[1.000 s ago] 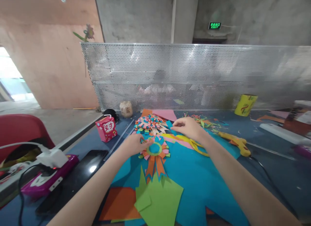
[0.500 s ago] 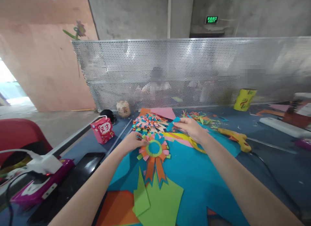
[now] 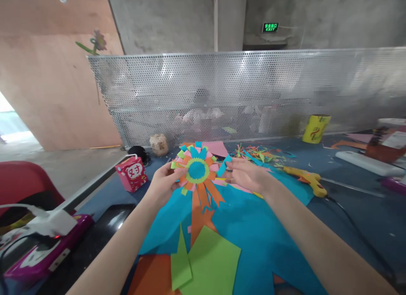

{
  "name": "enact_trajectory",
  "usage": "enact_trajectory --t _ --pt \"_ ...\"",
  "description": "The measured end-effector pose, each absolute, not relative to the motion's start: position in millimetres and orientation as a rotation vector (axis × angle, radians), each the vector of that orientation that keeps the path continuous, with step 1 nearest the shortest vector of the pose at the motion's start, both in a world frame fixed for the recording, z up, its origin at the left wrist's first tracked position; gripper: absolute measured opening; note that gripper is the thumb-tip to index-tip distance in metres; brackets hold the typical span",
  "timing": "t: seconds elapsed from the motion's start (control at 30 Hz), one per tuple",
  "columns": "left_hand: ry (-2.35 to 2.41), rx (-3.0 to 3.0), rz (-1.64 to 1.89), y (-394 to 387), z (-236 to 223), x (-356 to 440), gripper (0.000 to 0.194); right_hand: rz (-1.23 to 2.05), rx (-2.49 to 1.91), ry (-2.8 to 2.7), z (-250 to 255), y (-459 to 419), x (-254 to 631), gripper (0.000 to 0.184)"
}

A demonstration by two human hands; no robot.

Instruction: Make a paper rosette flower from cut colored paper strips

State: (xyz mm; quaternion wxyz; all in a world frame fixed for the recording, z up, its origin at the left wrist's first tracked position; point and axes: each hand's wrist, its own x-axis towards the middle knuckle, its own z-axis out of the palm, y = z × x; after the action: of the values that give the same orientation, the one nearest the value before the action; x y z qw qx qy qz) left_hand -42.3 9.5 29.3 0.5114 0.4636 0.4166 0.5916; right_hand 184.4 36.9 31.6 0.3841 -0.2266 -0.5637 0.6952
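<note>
My left hand (image 3: 166,183) grips the left edge of a paper rosette (image 3: 197,169), thumb in front, and holds it up off the table. The rosette has a blue centre, a green zigzag ring, pink, orange, green and blue petals, and orange ribbon tails. To its right, my right hand (image 3: 245,173) pinches a small blue paper strip (image 3: 224,165) close to the petals; whether they touch I cannot tell. Beneath lie a large blue sheet (image 3: 250,231), green paper pieces (image 3: 215,261) and orange paper (image 3: 152,274).
A yellow glue gun (image 3: 306,178) lies right, its cord trailing forward. Paper scraps (image 3: 253,154) lie behind my right hand. At left are a red drink carton (image 3: 131,173), a black phone (image 3: 117,216) and a purple power strip (image 3: 60,252). A perforated metal screen (image 3: 177,87) stands behind; a person sits beyond.
My left hand has lifted the rosette off the sheet and tilted it up towards me. My right hand, with the blue strip, has come slightly lower beside it.
</note>
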Motion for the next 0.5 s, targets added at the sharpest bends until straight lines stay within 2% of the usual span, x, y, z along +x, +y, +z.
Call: enact_trajectory --t 0.2,0.5 --pt "1.060 1.088 1.380 3 31 -40 0.033 1.809 -0.487 -1.304 43 26 183 0.009" --pt "0.937 1.320 1.212 0 28 -46 0.035 1.744 -0.640 -1.345 66 7 190 0.012"
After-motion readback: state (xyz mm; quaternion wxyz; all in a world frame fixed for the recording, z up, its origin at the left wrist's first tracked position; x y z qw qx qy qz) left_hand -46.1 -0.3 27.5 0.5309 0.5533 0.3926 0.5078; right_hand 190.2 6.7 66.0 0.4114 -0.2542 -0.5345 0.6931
